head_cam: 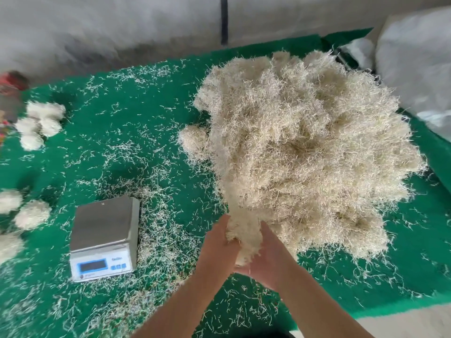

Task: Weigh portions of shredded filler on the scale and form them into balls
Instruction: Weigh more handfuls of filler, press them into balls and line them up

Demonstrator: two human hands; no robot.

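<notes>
A big heap of pale shredded filler (310, 147) covers the right half of the green mat (146, 132). At its near edge, my left hand (217, 250) and my right hand (268, 259) cup a clump of filler (244, 237) between their palms; the clump is still joined to the heap. A small digital scale (105, 235) with a bare steel pan stands to the left of my hands. Several finished filler balls (40, 123) lie at the far left, and more filler balls (29, 213) sit at the left edge.
Loose filler strands litter the mat all around the scale. A white plastic bag (415, 69) lies at the back right. A grey wall runs along the back. Something red (12, 81) is blurred at the far left edge.
</notes>
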